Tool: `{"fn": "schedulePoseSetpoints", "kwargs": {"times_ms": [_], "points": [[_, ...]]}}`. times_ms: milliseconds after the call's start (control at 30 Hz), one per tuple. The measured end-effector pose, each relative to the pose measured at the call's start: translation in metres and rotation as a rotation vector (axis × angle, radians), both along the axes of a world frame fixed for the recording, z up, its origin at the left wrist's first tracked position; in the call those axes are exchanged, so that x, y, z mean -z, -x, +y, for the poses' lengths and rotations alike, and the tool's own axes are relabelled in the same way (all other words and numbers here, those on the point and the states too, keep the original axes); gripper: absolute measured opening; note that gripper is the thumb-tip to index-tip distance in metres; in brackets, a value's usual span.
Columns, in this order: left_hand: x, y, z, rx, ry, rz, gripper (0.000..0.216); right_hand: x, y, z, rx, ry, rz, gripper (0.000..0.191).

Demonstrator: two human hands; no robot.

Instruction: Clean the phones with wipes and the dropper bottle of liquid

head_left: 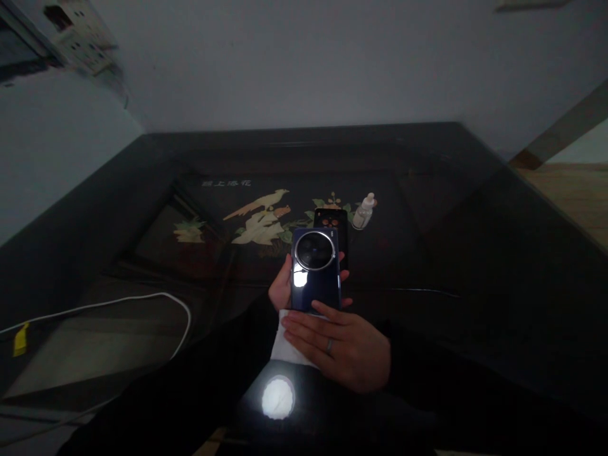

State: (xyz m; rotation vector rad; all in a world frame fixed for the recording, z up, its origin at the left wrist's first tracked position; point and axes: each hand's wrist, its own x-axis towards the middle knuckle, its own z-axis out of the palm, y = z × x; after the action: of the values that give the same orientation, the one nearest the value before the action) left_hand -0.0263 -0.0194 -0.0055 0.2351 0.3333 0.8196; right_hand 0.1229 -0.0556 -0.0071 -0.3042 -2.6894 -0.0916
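A dark blue smartphone [317, 290] with a large round camera ring faces back side up. My left hand [281, 285] is wrapped round it from beneath, thumb at the left edge and fingertips at the right edge. In my right hand [349, 345], which wears a ring, a white wipe [289, 347] is pressed flat under the fingers against the phone's lower end. Just beyond the phone lies a black phone case [342, 221], partly hidden by it. A small dropper bottle [363, 212] with a pale cap is to the right of the case.
The dark glossy table [427, 253] bears an inlaid bird-and-flower picture [259, 218]. A white cable [128, 299] with a yellow tag [20, 340] runs along the left. A wall [304, 63] stands behind, with power sockets [85, 44] at the upper left.
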Motion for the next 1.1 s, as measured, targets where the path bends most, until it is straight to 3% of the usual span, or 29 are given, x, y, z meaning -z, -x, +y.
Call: {"fn": "schedulePoseSetpoints", "kwargs": {"times_ms": [200, 333, 467, 633, 767, 900, 1100], "points": [[0.004, 0.001, 0.001, -0.078, 0.046, 0.034, 0.071, 0.004, -0.027, 0.003, 0.012, -0.014, 0.004, 0.040], [0.007, 0.000, 0.000, -0.026, 0.056, -0.012, 0.076, -0.002, -0.041, 0.014, 0.102, -0.021, 0.032, 0.040], [0.006, 0.002, -0.001, 0.044, 0.072, -0.061, 0.083, -0.006, -0.040, 0.015, 0.166, -0.022, 0.039, 0.040], [0.003, -0.001, -0.001, -0.080, 0.097, -0.038, 0.072, -0.001, -0.039, 0.007, 0.102, 0.017, 0.035, 0.042], [0.007, -0.002, -0.001, -0.017, 0.109, -0.008, 0.077, -0.005, -0.027, 0.014, 0.184, 0.010, -0.004, 0.040], [0.009, 0.000, -0.001, -0.056, 0.098, -0.012, 0.078, -0.010, -0.014, 0.019, 0.225, 0.016, -0.014, 0.042], [-0.001, -0.005, -0.001, -0.098, 0.210, 0.060, 0.076, -0.012, -0.035, 0.023, 0.253, -0.003, -0.008, 0.040]]}}
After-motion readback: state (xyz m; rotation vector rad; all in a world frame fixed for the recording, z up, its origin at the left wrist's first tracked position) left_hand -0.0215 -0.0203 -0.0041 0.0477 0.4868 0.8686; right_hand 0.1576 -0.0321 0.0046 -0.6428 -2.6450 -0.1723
